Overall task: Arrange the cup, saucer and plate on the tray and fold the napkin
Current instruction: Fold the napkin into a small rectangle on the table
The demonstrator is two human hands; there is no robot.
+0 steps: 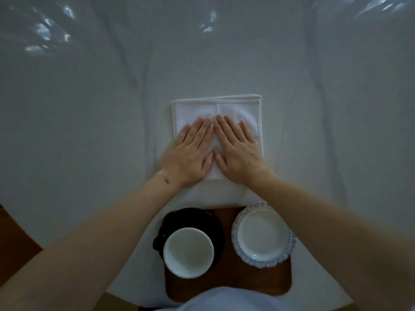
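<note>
A white napkin point(233, 108), folded into a rectangle of several layers, lies on the white tablecloth beyond the tray. My left hand point(189, 153) and my right hand point(237, 151) rest flat on its near half, side by side, thumbs almost touching, fingers straight and close together. The brown wooden tray point(229, 281) sits near me. On its left a black cup point(188, 252) with a white inside stands on a black saucer point(193, 217). On its right sits a pale plate point(262, 235) with a fluted blue-white rim.
The white tablecloth point(89, 131) covers the table, with long creases left and right of the napkin. The table's near edge curves at the lower left, where brown floor shows. My pale clothing overlaps the tray's near edge.
</note>
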